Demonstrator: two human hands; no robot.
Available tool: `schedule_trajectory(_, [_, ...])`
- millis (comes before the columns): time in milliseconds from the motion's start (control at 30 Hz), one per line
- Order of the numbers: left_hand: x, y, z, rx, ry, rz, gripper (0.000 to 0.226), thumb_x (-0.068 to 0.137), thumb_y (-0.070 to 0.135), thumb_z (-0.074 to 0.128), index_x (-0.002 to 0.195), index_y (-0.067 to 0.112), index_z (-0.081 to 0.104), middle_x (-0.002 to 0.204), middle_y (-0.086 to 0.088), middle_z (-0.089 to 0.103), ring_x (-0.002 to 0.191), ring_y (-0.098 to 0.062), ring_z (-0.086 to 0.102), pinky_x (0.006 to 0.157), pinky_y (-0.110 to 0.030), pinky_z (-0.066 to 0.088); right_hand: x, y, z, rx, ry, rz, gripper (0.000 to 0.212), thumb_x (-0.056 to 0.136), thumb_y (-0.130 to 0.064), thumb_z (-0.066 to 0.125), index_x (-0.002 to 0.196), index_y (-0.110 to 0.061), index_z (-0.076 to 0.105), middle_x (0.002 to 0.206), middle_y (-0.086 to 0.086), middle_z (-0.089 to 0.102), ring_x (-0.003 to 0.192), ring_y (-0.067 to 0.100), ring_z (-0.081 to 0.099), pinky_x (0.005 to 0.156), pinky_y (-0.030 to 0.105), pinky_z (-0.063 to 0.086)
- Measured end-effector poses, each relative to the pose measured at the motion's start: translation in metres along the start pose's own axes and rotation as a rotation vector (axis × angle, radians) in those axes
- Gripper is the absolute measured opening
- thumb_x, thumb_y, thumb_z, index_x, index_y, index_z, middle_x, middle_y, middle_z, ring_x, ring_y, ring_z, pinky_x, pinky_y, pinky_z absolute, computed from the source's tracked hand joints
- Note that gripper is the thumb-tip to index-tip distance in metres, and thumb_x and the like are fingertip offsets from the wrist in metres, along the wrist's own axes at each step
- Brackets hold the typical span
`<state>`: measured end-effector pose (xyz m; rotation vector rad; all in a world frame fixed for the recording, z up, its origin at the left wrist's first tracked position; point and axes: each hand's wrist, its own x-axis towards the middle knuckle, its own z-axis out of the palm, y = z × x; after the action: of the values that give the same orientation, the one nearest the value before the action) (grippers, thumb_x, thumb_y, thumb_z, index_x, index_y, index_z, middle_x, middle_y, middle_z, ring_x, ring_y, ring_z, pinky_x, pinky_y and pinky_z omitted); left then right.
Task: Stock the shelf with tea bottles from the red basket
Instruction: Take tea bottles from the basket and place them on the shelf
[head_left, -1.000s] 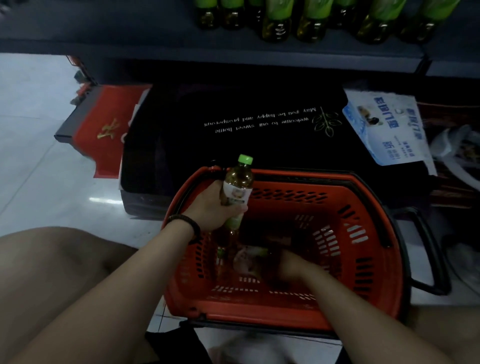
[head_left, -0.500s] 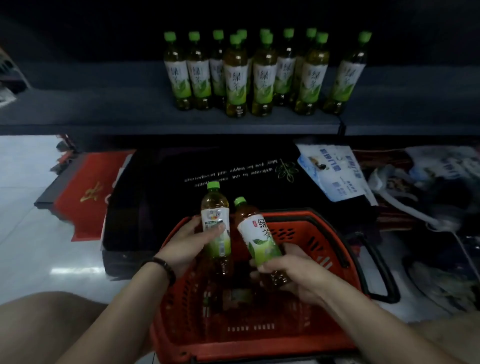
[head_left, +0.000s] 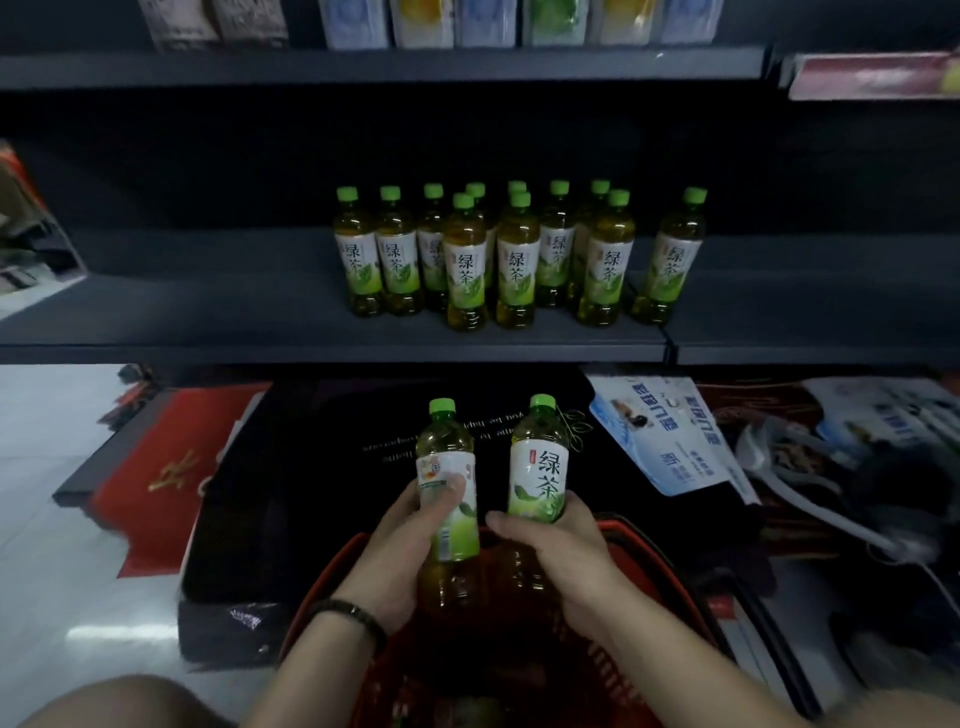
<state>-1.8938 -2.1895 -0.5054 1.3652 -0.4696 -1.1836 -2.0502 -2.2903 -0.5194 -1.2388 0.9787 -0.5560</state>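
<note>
My left hand (head_left: 400, 551) grips a green-capped tea bottle (head_left: 448, 457) upright, its label turned sideways. Beside it, my right hand (head_left: 563, 556) holds a second tea bottle (head_left: 539, 462) with the green-leaf label facing me. Both bottles are raised above the red basket (head_left: 332, 587), whose rim shows under my wrists; its inside is dark and hard to read. On the dark shelf (head_left: 208, 317) ahead stand several matching tea bottles (head_left: 517, 260) in a loose cluster, one bottle (head_left: 670, 260) apart at the right.
A black mat with white lettering (head_left: 322, 467) and a red mat (head_left: 150, 478) lie on the floor below the shelf. A blue-and-white packet (head_left: 670, 441) and plastic-wrapped goods (head_left: 857, 457) lie at the right. An upper shelf (head_left: 415, 67) carries packaged items. My bare knee (head_left: 130, 701) is at lower left.
My right hand came out of the basket with a second bottle. Both bottles rose and now stand upright side by side. My view tilted up, showing the shelf and its bottles.
</note>
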Motion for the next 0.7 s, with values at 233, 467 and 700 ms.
schedule_trajectory(233, [0.007,0.001,0.000,0.107,0.046,0.023,0.077,0.061,0.046,0.095,0.129,0.026,0.065,0.111,-0.004,0.083,0.100,-0.027,0.081,0.093,-0.052,0.064,0.000,-0.007,0.003,-0.033,-0.037,-0.046,0.041,0.091,-0.047,0.074,0.126,-0.028,0.065,0.111,-0.003,0.079,0.102,0.011,0.076,0.091,0.034,0.061])
schedule_trajectory(467, [0.005,0.017,-0.007,-0.010,0.061,0.057,0.068,0.066,0.030,0.090,0.129,0.014,0.071,0.114,-0.014,0.082,0.106,-0.036,0.080,0.101,-0.058,0.059,-0.002,-0.015,0.002,-0.043,-0.108,-0.107,0.043,0.090,-0.023,0.079,0.128,-0.028,0.059,0.113,-0.003,0.079,0.099,0.005,0.076,0.076,0.019,0.059])
schedule_trajectory(700, [0.006,0.046,-0.014,-0.041,0.004,0.066,0.058,0.083,0.021,0.082,0.139,0.013,0.065,0.122,-0.014,0.080,0.112,-0.034,0.078,0.100,-0.055,0.059,0.000,-0.031,0.001,-0.022,-0.139,-0.139,0.049,0.086,-0.021,0.084,0.129,-0.025,0.061,0.117,-0.004,0.079,0.109,0.013,0.075,0.099,0.036,0.057])
